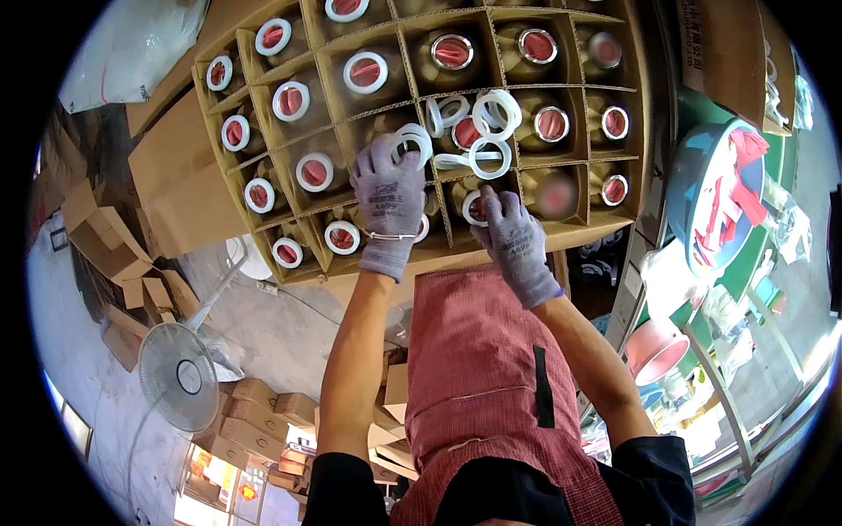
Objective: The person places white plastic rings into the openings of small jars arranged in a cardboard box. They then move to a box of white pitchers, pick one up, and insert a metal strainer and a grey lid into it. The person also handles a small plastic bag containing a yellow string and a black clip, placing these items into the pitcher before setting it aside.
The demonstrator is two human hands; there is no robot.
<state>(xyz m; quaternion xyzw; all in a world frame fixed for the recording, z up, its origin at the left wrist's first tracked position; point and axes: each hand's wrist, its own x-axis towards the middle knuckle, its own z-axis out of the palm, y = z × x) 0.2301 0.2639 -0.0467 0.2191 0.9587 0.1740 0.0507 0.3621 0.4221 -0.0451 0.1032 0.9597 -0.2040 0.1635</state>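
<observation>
A cardboard box (224,167) split by dividers holds rows of glass jars with red stuff in their mouths. White plastic rings (290,102) sit round the mouths on the left side; several jars to the right, such as one glass jar (552,124), show bare rims. My left hand (388,206), in a grey glove, is closed on a few loose white rings (412,143). My right hand (517,245), gloved too, has its fingers closed at a white ring (474,208) on a front-row jar's mouth. Loose rings (489,158) lie piled over a jar between and beyond my hands.
A blue basin (693,175) with red cloth strips stands to the right, a pink basin (656,351) nearer. On the left are a standing fan (179,377) and open cardboard boxes (110,232). Stacked cartons (254,430) are at the lower left. A red apron (482,351) covers my front.
</observation>
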